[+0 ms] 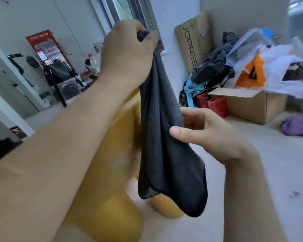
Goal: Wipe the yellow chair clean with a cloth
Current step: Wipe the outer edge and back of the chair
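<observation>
You are only readying the cloth [164, 154] above the yellow chair [108, 172] just below you: your right hand [205, 133] curls at its middle, pinching or not I cannot tell, your left hand [128, 55] grips its top, so next gather it and press it onto the chair.

I got soft, even daylight from the window [124, 9], faint shadows. Edges bowed; the cloth [164, 145] hem and bags [283, 67] were motion-blurred.
</observation>
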`<state>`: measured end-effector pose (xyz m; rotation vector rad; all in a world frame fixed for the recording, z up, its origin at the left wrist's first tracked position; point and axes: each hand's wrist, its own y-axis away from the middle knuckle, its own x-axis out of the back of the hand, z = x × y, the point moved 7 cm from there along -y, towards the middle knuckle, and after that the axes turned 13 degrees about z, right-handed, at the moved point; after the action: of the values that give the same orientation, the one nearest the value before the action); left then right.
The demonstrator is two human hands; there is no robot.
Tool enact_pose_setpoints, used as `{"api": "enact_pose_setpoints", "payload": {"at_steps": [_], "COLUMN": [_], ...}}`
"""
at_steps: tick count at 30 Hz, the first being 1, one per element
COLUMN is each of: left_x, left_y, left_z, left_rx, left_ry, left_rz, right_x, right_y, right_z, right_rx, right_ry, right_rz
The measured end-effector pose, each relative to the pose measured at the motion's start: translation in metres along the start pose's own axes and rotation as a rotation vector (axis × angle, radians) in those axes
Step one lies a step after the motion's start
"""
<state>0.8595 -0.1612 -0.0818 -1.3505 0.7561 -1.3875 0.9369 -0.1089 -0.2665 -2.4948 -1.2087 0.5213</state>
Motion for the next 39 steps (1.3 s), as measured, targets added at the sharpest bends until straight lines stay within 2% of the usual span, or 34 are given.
{"api": "enact_pose_setpoints", "payload": {"at_steps": [4, 7, 8, 9, 11, 12, 13, 14, 16, 18, 21, 23, 25, 27, 29, 31, 33, 34, 37, 39], "left_x": [-0.028, -0.049, -0.055, -0.065, -0.089, -0.099, -0.100, -0.101, -0.099, -0.095, -0.081, -0.072, -0.061, -0.054, -0.053, -0.058, -0.067, -0.072, -0.079, -0.078], "left_y": [0.036, 0.086, 0.108, 0.134, 0.200, 0.240, 0.271, 0.294, 0.319, 0.327, 0.319, 0.304, 0.282, 0.260, 0.238, 0.220, 0.209, 0.203, 0.185, 0.185], "left_z": [0.018, 0.019, 0.012, 0.002, 0.004, 0.012, 0.019, 0.021, 0.012, -0.010, -0.040, -0.053, -0.060, -0.062, -0.061, -0.053, -0.044, -0.040, -0.036, -0.041], "left_rx": [-0.040, 0.001, 0.118, 0.321, 0.854, 1.081, 1.212, 1.216, 1.148, 1.226, 1.347, 1.277, 1.129, 1.039, 0.996, 1.016, 1.108, 1.155, 1.219, 1.183], "left_ry": [-0.042, 0.111, 0.250, 0.453, 0.967, 1.119, 1.164, 1.125, 0.956, 0.873, 0.888, 0.877, 0.823, 0.834, 0.876, 0.924, 0.993, 1.050, 1.200, 1.097], "left_rz": [0.070, 0.056, 0.032, -0.050, -0.360, -0.533, -0.644, -0.708, -0.703, -0.591, -0.373, -0.292, -0.254, -0.215, -0.190, -0.207, -0.211, -0.200, -0.115, -0.086], "right_x": [0.049, 0.085, 0.091, 0.093, 0.091, 0.087, 0.084, 0.082, 0.087, 0.094, 0.108, 0.117, 0.123, 0.123, 0.110, 0.075, 0.042, 0.034, 0.040, 0.058], "right_y": [0.012, 0.025, 0.027, 0.026, 0.023, 0.022, 0.021, 0.022, 0.022, 0.022, 0.023, 0.028, 0.035, 0.037, 0.034, 0.033, 0.035, 0.031, 0.013, 0.006], "right_z": [-0.031, -0.050, -0.052, -0.050, -0.041, -0.033, -0.026, -0.019, -0.005, -0.001, 0.009, 0.028, 0.049, 0.056, 0.062, 0.071, 0.078, 0.079, 0.071, 0.063], "right_rx": [0.081, 0.063, 0.049, 0.029, -0.023, -0.052, -0.082, -0.113, -0.186, -0.211, -0.259, -0.390, -0.538, -0.573, -0.574, -0.606, -0.577, -0.526, -0.363, -0.288], "right_ry": [0.103, 0.104, 0.119, 0.149, 0.286, 0.359, 0.414, 0.457, 0.525, 0.622, 0.766, 0.849, 0.939, 0.989, 0.752, 0.481, 0.378, 0.322, 0.081, -0.040], "right_rz": [0.295, 0.474, 0.492, 0.500, 0.480, 0.451, 0.426, 0.415, 0.439, 0.494, 0.554, 0.537, 0.470, 0.425, 0.326, 0.094, -0.099, -0.111, 0.084, 0.282]}}
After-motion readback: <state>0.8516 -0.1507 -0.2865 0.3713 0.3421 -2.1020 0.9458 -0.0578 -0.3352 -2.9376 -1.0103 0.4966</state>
